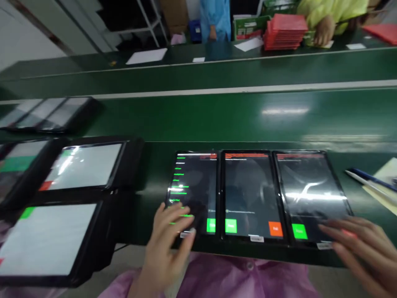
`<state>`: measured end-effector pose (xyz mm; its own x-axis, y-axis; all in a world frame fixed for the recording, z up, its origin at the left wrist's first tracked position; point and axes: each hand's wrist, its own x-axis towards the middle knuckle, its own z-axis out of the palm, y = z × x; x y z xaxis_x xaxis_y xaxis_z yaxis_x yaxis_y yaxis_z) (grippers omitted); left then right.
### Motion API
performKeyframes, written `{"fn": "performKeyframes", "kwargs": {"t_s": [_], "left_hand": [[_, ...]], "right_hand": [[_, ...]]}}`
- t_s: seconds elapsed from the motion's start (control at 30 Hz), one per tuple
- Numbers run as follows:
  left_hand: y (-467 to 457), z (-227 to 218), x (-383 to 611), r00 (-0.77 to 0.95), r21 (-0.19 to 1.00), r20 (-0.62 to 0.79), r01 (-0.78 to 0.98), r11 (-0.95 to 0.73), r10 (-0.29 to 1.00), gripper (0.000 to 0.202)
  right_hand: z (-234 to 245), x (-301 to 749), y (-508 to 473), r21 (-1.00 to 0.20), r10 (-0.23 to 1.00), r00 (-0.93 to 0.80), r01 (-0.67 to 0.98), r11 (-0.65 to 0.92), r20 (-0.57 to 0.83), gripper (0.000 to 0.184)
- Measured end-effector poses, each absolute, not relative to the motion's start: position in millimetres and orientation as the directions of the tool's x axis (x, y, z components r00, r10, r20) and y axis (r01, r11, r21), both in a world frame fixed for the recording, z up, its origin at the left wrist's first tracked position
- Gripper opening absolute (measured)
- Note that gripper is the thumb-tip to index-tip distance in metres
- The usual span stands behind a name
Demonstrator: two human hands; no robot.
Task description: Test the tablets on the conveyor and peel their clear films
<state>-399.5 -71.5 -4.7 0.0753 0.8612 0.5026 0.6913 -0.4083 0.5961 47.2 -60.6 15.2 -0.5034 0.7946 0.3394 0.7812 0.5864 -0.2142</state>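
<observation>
- Green counter (pixel 248 120) carries three dark tablets (pixel 251 190) side by side, near edge; only leftmost shows green-marked rows
- Left hand (pixel 166 252) open, grip released, over leftmost tablet
- Right hand (pixel 362 252) open, grasping nothing, at rightmost tablet
- White-lit tablets (pixel 83 165) lie left

Overhead light glares off the tablet screen (pixel 310 195) and green conveyor belt (pixel 285 111); edges bow, corners perhaps slightly soft.

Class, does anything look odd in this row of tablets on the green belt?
Yes: the tablet under the left hand shows green lines down its screen, unlike the middle tablet and right tablet.
</observation>
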Motion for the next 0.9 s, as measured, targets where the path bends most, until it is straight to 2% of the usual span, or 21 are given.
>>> {"fn": "performKeyframes", "kwargs": {"t_s": [0.03,0.1,0.17,0.3,0.43,0.57,0.67,0.73,0.8,0.9], "left_hand": [[-75.0,-0.1,-383.8,0.219,0.509,0.499,0.71,-0.488,0.839,0.027],[-80.6,3.6,-355.9,0.389,0.43,0.487,0.673,-0.602,0.782,0.019],[-83.6,2.6,-339.3,0.423,0.419,0.481,0.659,-0.625,0.768,0.015],[-71.1,13.5,-340.6,0.488,0.367,0.426,0.676,-0.639,0.762,0.02],[-7.8,40.2,-343.6,0.597,0.322,0.353,0.645,-0.693,0.72,0.018],[77.5,44.3,-321.3,0.577,0.356,0.129,0.732,-0.58,0.807,0.016],[101.3,40.2,-310.1,0.54,0.34,-0.006,0.793,-0.506,0.842,0.011],[93.3,40.6,-312.6,0.582,0.384,-0.044,0.76,-0.524,0.812,0.008],[79.3,43.7,-320.9,0.638,0.477,-0.05,0.691,-0.543,0.768,0.01],[73.4,49.3,-332.4,0.617,0.546,-0.018,0.665,-0.509,0.787,0.011]], "right_hand": [[17.0,35.1,-64.9,-0.179,0.756,-0.555,0.752,0.634,0.346,0.025],[20.6,16.6,-68.9,-0.083,0.701,-0.616,0.727,0.682,0.358,0.027],[26.1,9.4,-68.2,-0.061,0.691,-0.616,0.729,0.682,0.378,0.028],[40.8,17.8,-43.2,-0.12,0.712,-0.572,0.739,0.663,0.408,0.023],[37.9,22.9,24.0,0.005,0.761,-0.543,0.815,0.579,0.355,0.038],[18.5,13.8,86.7,0.014,0.857,-0.453,0.886,0.464,0.247,0.052],[14.1,10.4,92.3,0.022,0.836,-0.49,0.865,0.501,0.246,0.051],[18.5,14.3,78.3,0.022,0.8,-0.548,0.828,0.56,0.245,0.052],[25.0,20.9,61.6,-0.009,0.771,-0.587,0.794,0.607,0.246,0.051],[30.6,28.0,51.7,-0.12,0.811,-0.534,0.812,0.571,0.239,0.051]]}}
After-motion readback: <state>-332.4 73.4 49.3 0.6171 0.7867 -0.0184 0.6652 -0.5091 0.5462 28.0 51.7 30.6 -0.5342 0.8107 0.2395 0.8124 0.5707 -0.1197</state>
